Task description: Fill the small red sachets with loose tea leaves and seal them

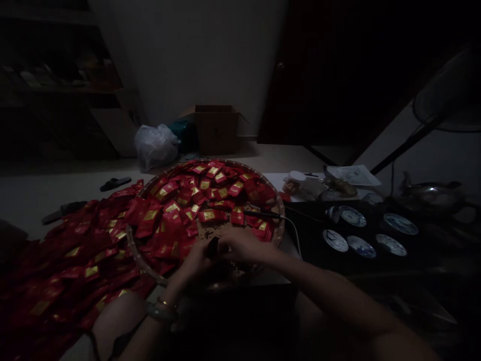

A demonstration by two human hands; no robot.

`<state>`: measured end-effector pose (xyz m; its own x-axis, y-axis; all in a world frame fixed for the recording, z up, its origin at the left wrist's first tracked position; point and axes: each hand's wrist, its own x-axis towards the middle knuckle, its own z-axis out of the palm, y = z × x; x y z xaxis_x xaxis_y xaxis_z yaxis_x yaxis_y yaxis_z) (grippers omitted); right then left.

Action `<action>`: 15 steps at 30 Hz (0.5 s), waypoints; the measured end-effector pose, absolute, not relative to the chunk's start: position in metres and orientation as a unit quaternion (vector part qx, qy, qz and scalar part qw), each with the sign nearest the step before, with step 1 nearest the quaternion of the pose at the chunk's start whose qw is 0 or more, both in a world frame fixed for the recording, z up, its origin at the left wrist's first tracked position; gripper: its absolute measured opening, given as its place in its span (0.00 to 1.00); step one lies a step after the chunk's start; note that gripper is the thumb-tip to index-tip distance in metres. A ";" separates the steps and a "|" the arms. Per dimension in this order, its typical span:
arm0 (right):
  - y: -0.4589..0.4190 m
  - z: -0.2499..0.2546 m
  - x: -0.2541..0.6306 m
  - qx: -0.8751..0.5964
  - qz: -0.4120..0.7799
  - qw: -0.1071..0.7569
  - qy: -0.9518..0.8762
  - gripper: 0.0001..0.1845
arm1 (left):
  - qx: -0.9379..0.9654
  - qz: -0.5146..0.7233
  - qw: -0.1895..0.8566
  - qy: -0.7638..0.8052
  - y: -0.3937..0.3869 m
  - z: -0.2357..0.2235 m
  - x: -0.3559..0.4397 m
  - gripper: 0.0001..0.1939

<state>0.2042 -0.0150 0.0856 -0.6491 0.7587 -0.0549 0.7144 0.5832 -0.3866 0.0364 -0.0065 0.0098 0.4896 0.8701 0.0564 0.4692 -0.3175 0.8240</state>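
Note:
Low over the near side of a round woven tray (281, 220), my two hands meet in dim light. My left hand (197, 260) is closed around a small dark thing (213, 248) whose kind I cannot make out. From the right, my right hand (240, 244) bends over it with its fingers closed against it. Red packets with gold labels (212, 215) fill most of the tray. Dark loose bits (208, 233), like tea leaves, lie on the tray floor beyond my fingers. A slim black tool (262, 214) with a pale cord rests on the packets.
More red packets (75, 271) heap up left of the tray. To the right, patterned saucers (361, 246) and a metal teapot (432, 193) stand on a dark surface. Behind are a cardboard box (217, 130), a plastic bag (156, 145) and a slipper (115, 184).

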 end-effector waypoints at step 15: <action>-0.008 0.088 0.201 -0.370 0.181 0.150 -0.899 0.18 | 0.771 0.269 0.386 0.430 -0.006 0.005 0.034 0.13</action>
